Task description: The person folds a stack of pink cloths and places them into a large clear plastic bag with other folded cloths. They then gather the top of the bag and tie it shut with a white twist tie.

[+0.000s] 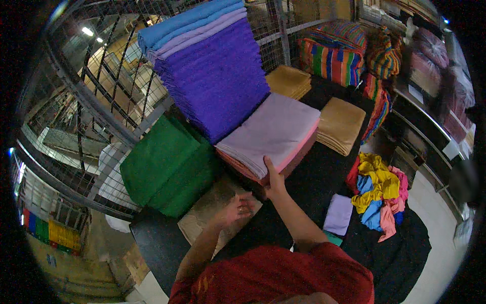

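A stack of folded cloths (276,124), pale lilac on top with pink and dusky rose layers below, lies on the black table. My right hand (275,182) grips its near edge, thumb on top and the other fingers lower, mostly hidden. Somewhat blurred, my left hand (239,206) hovers with fingers apart and nothing visible in them, just short of the stack. Beneath it lies a flat brown sheet (202,223). Green folded cloths (169,169) are piled to the left, and behind rises a tall stack of purple cloths (215,76) topped with lilac and blue ones.
Tan folded cloths (340,124) lie at the right; another tan pile (288,81) sits farther back. A small lilac folded cloth (337,214) is beside a crumpled multicoloured heap (377,190). Striped bags (334,53) stand behind. Wire mesh (101,101) borders the table's left.
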`<state>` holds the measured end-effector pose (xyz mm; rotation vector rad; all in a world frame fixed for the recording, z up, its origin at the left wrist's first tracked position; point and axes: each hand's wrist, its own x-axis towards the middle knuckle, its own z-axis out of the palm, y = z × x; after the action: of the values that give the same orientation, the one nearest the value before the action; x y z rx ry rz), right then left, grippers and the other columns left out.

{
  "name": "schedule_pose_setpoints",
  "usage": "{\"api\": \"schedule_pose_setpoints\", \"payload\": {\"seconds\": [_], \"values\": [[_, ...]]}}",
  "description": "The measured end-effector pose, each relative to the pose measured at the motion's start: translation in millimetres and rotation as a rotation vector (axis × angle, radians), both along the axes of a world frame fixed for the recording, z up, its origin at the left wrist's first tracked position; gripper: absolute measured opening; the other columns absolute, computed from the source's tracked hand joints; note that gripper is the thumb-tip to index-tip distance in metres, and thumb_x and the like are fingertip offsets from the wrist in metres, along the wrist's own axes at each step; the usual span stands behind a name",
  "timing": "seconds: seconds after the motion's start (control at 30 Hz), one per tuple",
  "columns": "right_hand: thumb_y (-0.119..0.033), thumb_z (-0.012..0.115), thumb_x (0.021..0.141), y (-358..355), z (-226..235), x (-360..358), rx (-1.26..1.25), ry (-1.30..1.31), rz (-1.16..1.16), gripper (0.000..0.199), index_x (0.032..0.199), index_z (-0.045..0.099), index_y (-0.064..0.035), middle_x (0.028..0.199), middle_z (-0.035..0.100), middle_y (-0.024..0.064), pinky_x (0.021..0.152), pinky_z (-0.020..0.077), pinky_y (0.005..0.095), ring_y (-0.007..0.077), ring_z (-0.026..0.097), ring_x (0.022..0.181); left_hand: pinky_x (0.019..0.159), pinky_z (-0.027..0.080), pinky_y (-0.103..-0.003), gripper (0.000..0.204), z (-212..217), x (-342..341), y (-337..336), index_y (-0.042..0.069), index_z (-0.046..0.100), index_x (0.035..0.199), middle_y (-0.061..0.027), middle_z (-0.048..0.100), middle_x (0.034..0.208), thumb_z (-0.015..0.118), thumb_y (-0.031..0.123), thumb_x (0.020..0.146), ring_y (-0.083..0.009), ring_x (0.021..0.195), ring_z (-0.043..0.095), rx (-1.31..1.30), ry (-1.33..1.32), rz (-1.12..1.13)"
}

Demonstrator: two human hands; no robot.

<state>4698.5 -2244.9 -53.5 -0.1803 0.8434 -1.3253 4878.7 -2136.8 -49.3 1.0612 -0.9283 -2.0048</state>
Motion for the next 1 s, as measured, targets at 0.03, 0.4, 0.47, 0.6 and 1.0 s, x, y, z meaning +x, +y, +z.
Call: {"api": "schedule_pose_setpoints", "payload": {"seconds": [0.03,0.4,0.47,0.6,1.0], "values": [[-0.035,0.086,0.068,0,6,1,-0.031,0.001,0.027,0.102,0.136,0.022,0.0039,0.133,0.042,0.0156,0.091,0.0475,0.0422,0.0281,0.048,0.116,0.097,0.043,-0.044,0.064,3,-4,-7,0.009,0.038,0.141,-0.0097,0.055,0.130,0.041,0.055,0.096,-0.0231,0.119,0.052,0.056,0.089,0.108],[-0.023,0.079,0.077,30,-18,44,-0.180,0.352,-0.020,0.097,0.141,0.011,0.0051,0.138,0.036,0.0194,0.104,0.0355,0.0390,0.0288,0.040,0.126,0.084,0.050,-0.040,0.062,27,-45,-90,0.011,0.057,0.119,-0.0076,0.062,0.110,0.064,0.058,0.080,-0.0259,0.100,0.059,0.094,0.353,0.631],[-0.027,0.081,0.076,39,-5,42,-0.197,0.255,0.071,0.097,0.140,0.015,0.0047,0.137,0.037,0.0191,0.102,0.0380,0.0384,0.0284,0.042,0.124,0.079,0.052,-0.039,0.055,11,-36,-86,0.011,0.057,0.117,-0.0075,0.062,0.103,0.066,0.051,0.081,-0.0263,0.093,0.060,0.013,0.315,0.722],[-0.033,0.080,0.077,53,-2,16,-0.205,0.345,0.178,0.097,0.141,0.017,0.0028,0.136,0.039,0.0192,0.100,0.0402,0.0392,0.0289,0.043,0.123,0.082,0.050,-0.042,0.045,-17,-22,-84,0.010,0.057,0.118,-0.0092,0.062,0.111,0.065,0.036,0.082,-0.0273,0.100,0.059,0.150,0.179,0.700],[-0.064,0.064,0.078,-1,-19,-93,-0.346,0.097,0.226,0.090,0.142,0.030,-0.0110,0.133,0.041,0.0181,0.096,0.0427,0.0495,0.0325,0.046,0.118,0.086,0.048,-0.038,0.043,37,32,65,0.003,0.055,0.115,-0.0088,0.061,0.105,0.067,0.025,0.080,-0.0226,0.096,0.059,-0.145,-0.152,0.825]]}}
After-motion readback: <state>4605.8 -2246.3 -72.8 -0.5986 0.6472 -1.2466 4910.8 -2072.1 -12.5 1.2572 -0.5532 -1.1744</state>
